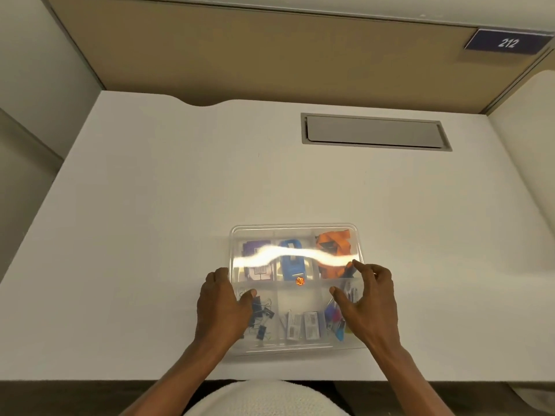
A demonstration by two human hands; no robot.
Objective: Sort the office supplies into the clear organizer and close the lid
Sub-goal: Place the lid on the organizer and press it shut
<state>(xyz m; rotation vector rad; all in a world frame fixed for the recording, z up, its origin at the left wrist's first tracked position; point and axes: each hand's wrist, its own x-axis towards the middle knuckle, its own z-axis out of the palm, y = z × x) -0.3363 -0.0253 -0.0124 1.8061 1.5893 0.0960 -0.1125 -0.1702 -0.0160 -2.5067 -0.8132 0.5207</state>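
The clear organizer (295,229) lies on the white desk close to me, with its transparent lid down over the compartments and a bright glare streak across it. Through the lid I see a purple packet (255,250), a blue item (292,267), an orange strap (333,244), black binder clips (264,315), staple boxes (303,324) and coloured clips (335,321). My left hand (223,304) rests on the lid's left side, thumb on top. My right hand (368,298) lies on the right side with fingers spread over the lid.
A grey cable hatch (375,132) is set into the desk (150,205) at the back right. Beige partition panels stand behind the desk, with a "212" label (507,42) at the top right. The desk's front edge runs just below the organizer.
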